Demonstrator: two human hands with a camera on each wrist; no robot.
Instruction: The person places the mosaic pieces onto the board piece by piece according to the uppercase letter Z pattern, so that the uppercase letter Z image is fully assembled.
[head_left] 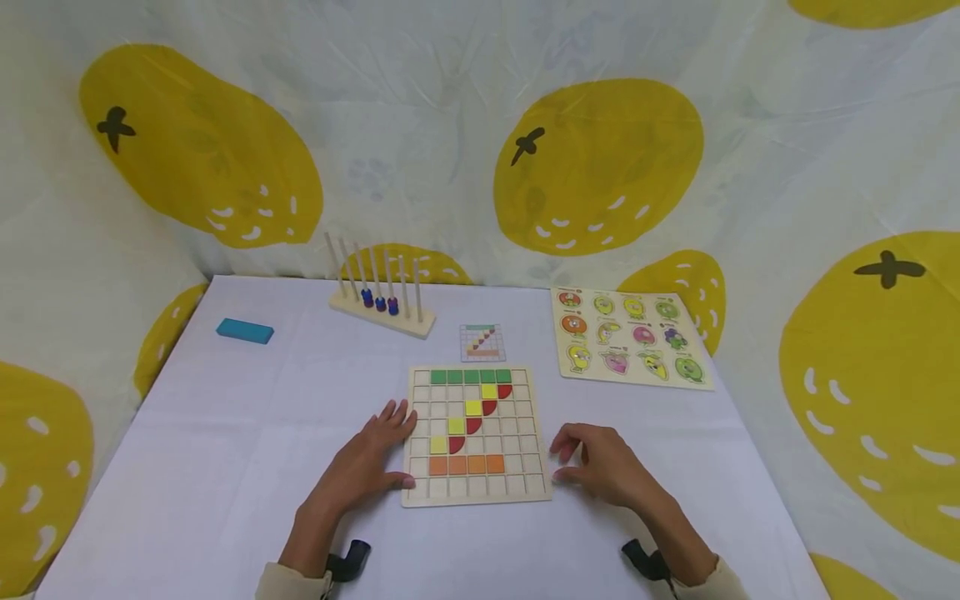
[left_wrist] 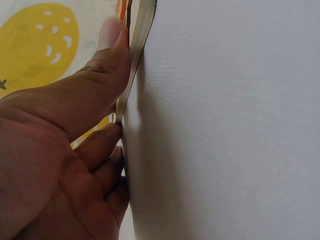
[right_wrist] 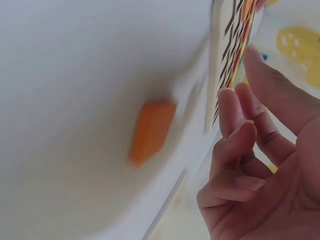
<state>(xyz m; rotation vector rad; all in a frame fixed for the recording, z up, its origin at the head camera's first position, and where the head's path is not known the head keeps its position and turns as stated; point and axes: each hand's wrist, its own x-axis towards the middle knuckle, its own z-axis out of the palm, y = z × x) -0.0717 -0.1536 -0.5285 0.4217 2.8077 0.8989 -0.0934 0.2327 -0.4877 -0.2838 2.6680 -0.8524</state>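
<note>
A wooden grid board [head_left: 531, 485] lies in front of me. It bears a row of green tiles [head_left: 471, 377], a diagonal of yellow squares [head_left: 456, 426] and red quarter-round pieces [head_left: 472, 426], and a row of orange tiles [head_left: 477, 464]. My left hand [head_left: 363, 462] rests at the board's left edge, thumb and spread fingers touching it. Just off the right edge is my right hand [head_left: 600, 462], its fingers loosely bent and nothing between them. In the right wrist view, an orange block [right_wrist: 152, 131] lies on the white cloth near this hand; the head view hides it.
Behind the board lies a small pattern card [head_left: 482, 343] showing a similar figure. A peg stand [head_left: 381, 315] with several dark beads is at the back. To the right lies a fruit puzzle board [head_left: 628, 379]; a blue block [head_left: 245, 331] sits far left.
</note>
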